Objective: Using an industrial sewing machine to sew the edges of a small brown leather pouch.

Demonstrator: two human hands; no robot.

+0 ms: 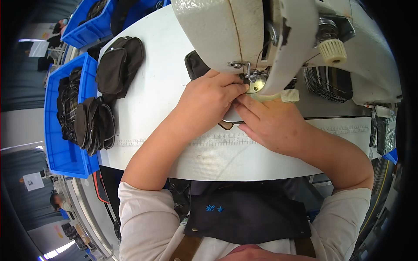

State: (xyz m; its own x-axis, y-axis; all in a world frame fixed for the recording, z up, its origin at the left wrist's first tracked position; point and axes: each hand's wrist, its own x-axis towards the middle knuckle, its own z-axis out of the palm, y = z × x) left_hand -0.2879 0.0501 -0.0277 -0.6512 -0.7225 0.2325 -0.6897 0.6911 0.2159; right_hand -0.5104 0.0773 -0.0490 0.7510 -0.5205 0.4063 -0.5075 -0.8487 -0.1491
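A white sewing machine (220,32) stands over the table, its presser foot (251,76) right by my fingertips. My left hand (213,98) is closed, its fingers pressed together on a dark fabric piece (196,65) that shows beyond the knuckles. My right hand (272,122) is closed too, thumb and fingers drawn together just right of the left fingertips. A small brown-and-black edge (225,125) of material peeks out below between the hands. Most of the piece is hidden by my hands and the machine head, and so is what the right fingers pinch.
Dark zipped pouches (119,67) lie at the table's left edge. Beside them a blue bin (67,158) holds dark fabric pieces; another blue bin (93,30) stands farther back. A stack of dark pieces (328,82) sits under the machine arm. A printed ruler strip (204,140) crosses the white table (209,165).
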